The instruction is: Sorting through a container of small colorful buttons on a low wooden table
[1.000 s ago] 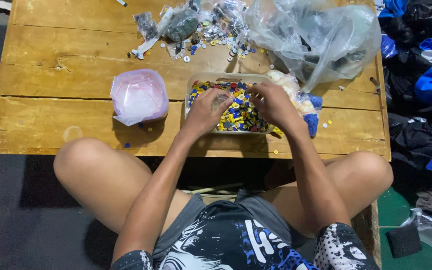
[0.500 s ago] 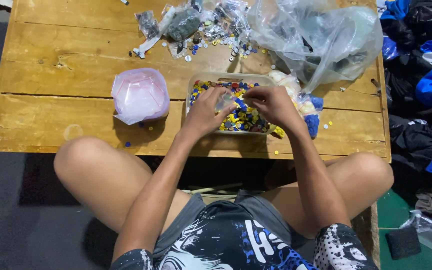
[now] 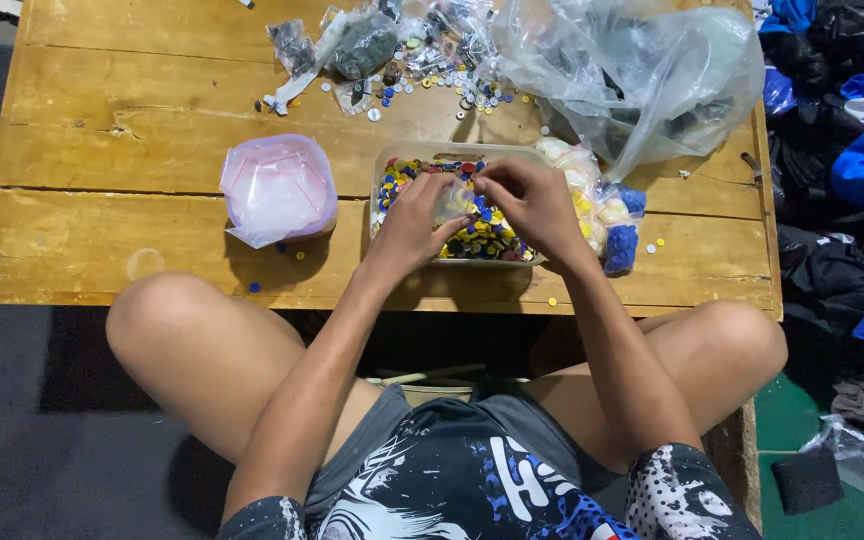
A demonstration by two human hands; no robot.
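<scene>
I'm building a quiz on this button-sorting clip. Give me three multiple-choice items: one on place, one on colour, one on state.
1. Where is the tub of buttons?
A. On the floor
B. On the wooden table, under both hands
C. On the person's lap

2. What colour is the pouch left of the tub?
A. Pinkish translucent
B. Green
C. Black

3. What do the left hand and right hand hold?
A. Nothing
B. A small clear bag pinched between them
C. Scissors

Answers: B, the tub sits on the planks; A, pale pink plastic; B, fingertips meet on the bag.
</scene>
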